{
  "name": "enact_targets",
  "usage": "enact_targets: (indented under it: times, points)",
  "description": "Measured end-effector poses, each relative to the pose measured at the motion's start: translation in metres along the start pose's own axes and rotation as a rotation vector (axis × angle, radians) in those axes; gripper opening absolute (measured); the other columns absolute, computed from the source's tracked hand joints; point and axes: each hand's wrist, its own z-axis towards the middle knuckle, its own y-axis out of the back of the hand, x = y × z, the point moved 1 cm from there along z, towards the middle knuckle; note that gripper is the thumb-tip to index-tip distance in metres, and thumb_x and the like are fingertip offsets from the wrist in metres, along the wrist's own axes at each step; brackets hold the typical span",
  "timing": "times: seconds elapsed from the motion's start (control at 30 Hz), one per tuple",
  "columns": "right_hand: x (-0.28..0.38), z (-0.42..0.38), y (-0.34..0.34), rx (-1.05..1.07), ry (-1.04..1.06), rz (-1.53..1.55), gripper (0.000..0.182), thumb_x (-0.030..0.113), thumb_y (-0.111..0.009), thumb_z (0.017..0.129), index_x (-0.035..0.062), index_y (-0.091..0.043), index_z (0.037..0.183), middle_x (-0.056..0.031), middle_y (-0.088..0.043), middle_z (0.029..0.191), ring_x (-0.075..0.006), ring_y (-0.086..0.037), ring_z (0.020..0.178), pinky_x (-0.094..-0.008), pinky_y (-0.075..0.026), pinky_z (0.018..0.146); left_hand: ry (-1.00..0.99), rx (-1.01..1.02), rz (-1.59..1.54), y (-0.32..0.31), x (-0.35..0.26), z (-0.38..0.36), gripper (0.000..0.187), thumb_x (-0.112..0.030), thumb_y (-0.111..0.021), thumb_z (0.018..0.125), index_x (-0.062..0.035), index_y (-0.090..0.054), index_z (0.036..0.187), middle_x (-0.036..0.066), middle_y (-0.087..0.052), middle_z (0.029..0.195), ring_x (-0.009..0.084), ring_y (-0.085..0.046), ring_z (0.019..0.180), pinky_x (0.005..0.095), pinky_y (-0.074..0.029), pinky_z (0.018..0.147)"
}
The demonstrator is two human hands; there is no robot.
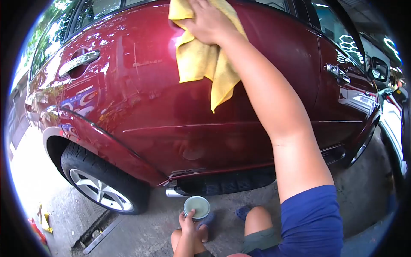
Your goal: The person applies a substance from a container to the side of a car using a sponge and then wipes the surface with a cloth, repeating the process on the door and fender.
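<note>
A yellow cloth [199, 60] lies against the upper part of a dark red car door [150, 94] and hangs down in folds. My right hand [207, 21] presses on it near the top of the view, its palm over the cloth and the arm stretched up across the door. Low in the middle, my left hand [187, 222] holds a small round bowl [197, 207] by its rim, with the thumb over the edge. Pale contents show inside the bowl; what they are I cannot make out.
The rear wheel [100, 184] stands at the lower left, beside a black side step [227, 182]. A chrome door handle [79, 63] juts out at the left, and a side mirror [379, 68] at the right. A drain channel [96, 233] runs through the floor.
</note>
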Motion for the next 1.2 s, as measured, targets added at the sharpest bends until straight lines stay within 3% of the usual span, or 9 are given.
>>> enact_targets:
  times: [0.07, 0.17, 0.23, 0.53, 0.7, 0.73, 0.83, 0.97, 1.2]
  points:
    - [-0.011, -0.026, 0.041, 0.029, -0.185, -0.018, 0.097, 0.063, -0.056, 0.101, -0.0053, -0.026, 0.164, -0.0279, -0.028, 0.17, -0.0364, -0.029, 0.159, -0.0407, -0.023, 0.132, 0.004, -0.001, 0.03, 0.008, 0.002, 0.001, 0.058, -0.018, -0.076, 0.094, -0.0042, -0.042, 0.139, 0.02, -0.062, 0.128, 0.0366, -0.069, 0.114, 0.0554, -0.064, 0.088]
    - [-0.081, -0.065, 0.078, -0.081, -0.287, -0.139, 0.068, 0.012, -0.06, 0.099, 0.0025, -0.036, 0.163, -0.0221, -0.041, 0.165, -0.0351, -0.038, 0.154, -0.0393, -0.026, 0.131, -0.009, -0.021, 0.059, 0.012, -0.002, -0.002, 0.059, -0.018, -0.076, 0.093, -0.0052, -0.042, 0.14, 0.02, -0.061, 0.128, 0.0374, -0.069, 0.114, 0.0556, -0.063, 0.089]
    - [-0.177, -0.096, 0.1, -0.34, -0.063, -0.201, 0.057, 0.048, -0.051, 0.106, 0.0002, -0.066, 0.134, -0.0251, -0.07, 0.128, -0.0428, -0.062, 0.126, -0.0466, -0.043, 0.113, -0.026, -0.008, 0.082, 0.019, 0.001, 0.002, 0.06, -0.018, -0.077, 0.093, -0.0052, -0.042, 0.14, 0.019, -0.061, 0.127, 0.0367, -0.068, 0.113, 0.0557, -0.063, 0.09]
    - [-0.195, -0.124, 0.122, -0.463, -0.796, -0.421, 0.078, 0.063, -0.047, 0.102, -0.0009, -0.056, 0.147, -0.0258, -0.054, 0.152, -0.0408, -0.048, 0.145, -0.047, -0.04, 0.119, 0.003, 0.026, 0.071, 0.012, -0.009, -0.006, 0.061, -0.017, -0.079, 0.091, -0.0016, -0.046, 0.139, 0.017, -0.064, 0.123, 0.0283, -0.068, 0.107, 0.0445, -0.06, 0.087]
    - [0.004, -0.027, 0.028, -0.257, -0.32, -0.206, 0.065, 0.055, -0.066, 0.095, 0.0005, -0.066, 0.131, -0.0246, -0.067, 0.134, -0.0409, -0.061, 0.129, -0.0503, -0.048, 0.108, -0.009, 0.033, 0.087, -0.002, 0.003, -0.005, 0.056, -0.019, -0.08, 0.09, -0.0016, -0.05, 0.133, 0.015, -0.065, 0.119, 0.0255, -0.066, 0.106, 0.0401, -0.056, 0.086]
    - [0.063, -0.02, 0.053, -0.139, -0.332, 0.16, 0.052, 0.02, -0.074, 0.091, 0.0005, -0.062, 0.138, -0.0215, -0.066, 0.138, -0.0366, -0.061, 0.132, -0.0416, -0.046, 0.118, -0.014, 0.046, 0.086, -0.006, 0.006, -0.005, 0.056, -0.02, -0.081, 0.089, -0.0016, -0.05, 0.132, 0.015, -0.065, 0.119, 0.0254, -0.066, 0.106, 0.0399, -0.056, 0.086]
    - [0.078, 0.031, -0.013, -0.089, -0.167, 0.125, 0.071, 0.042, -0.072, 0.093, -0.0043, -0.054, 0.144, -0.0247, -0.058, 0.144, -0.036, -0.054, 0.138, -0.0402, -0.041, 0.121, 0.002, 0.042, 0.103, -0.028, 0.009, -0.014, 0.057, -0.021, -0.081, 0.09, -0.0026, -0.049, 0.133, 0.016, -0.065, 0.116, 0.0265, -0.067, 0.104, 0.0419, -0.058, 0.078]
    - [0.032, 0.03, -0.009, 0.06, -0.006, 0.011, 0.094, 0.052, -0.06, 0.099, -0.0115, -0.027, 0.16, -0.0282, -0.038, 0.163, -0.0372, -0.035, 0.154, -0.0394, -0.025, 0.132, 0.003, 0.067, 0.139, -0.039, 0.019, -0.022, 0.059, -0.022, -0.081, 0.09, -0.0035, -0.047, 0.135, 0.016, -0.065, 0.119, 0.0279, -0.069, 0.099, 0.0424, -0.059, 0.07]
    - [-0.224, -0.113, 0.122, -0.334, -0.045, -0.392, 0.068, 0.054, -0.062, 0.099, -0.0005, -0.062, 0.139, -0.024, -0.061, 0.145, -0.039, -0.054, 0.138, -0.0476, -0.041, 0.117, -0.064, 0.072, 0.234, -0.019, 0.02, 0.0, 0.059, -0.013, -0.081, 0.089, -0.001, -0.046, 0.135, 0.02, -0.066, 0.119, 0.0312, -0.072, 0.1, 0.045, -0.065, 0.076]
